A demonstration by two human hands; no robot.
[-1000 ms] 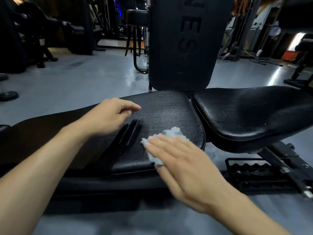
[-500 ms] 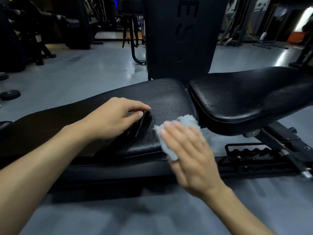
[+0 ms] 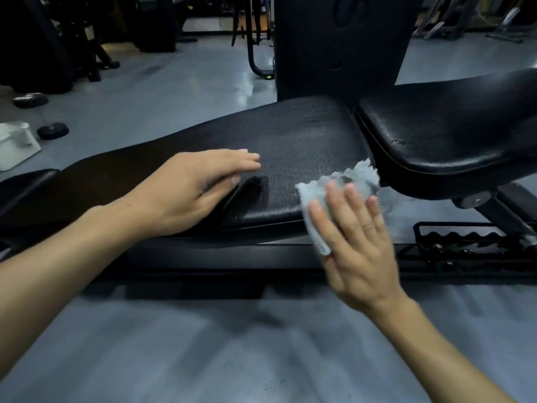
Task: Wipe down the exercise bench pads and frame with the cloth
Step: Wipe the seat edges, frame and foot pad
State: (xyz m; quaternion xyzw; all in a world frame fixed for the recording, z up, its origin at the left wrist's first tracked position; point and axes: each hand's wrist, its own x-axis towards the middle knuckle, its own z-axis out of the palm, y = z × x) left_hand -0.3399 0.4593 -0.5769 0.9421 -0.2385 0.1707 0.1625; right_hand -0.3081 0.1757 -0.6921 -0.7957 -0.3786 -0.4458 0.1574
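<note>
Cloth (image 3: 340, 184): pale, crumpled, lying over the near right corner of the long back pad (image 3: 290, 146), draped partly down the pad's front edge. Right hand (image 3: 357, 237) lay flat on it, fingers straight and slightly spread, pressing it against the corner; no curl or pinch visible.

Left hand (image 3: 191, 190) rested on the same pad, to the left of the cloth, fingers extended and relaxed, holding nothing. Apart from the cloth, with a strip of bare textured pad between them.

Pad's long axis ran left to right across the view. Seat pad (image 3: 447, 135) sat just beyond the cloth to the right, across a narrow gap; a frayed edge of the cloth almost reached it. Frame rail (image 3: 232, 257) ran below the pads, with the toothed adjustment rack (image 3: 470, 242) under the seat.

Judgement: right hand was nearer both the seat pad and the frame. Seat pad lay to the right and slightly up from the pressing hand; rail lay directly below. Either was a short reach for that hand. Seat pad surface looked cracked near its left edge.

Floor (image 3: 174, 88) grey, glossy; other gym machines dark beyond.
</note>
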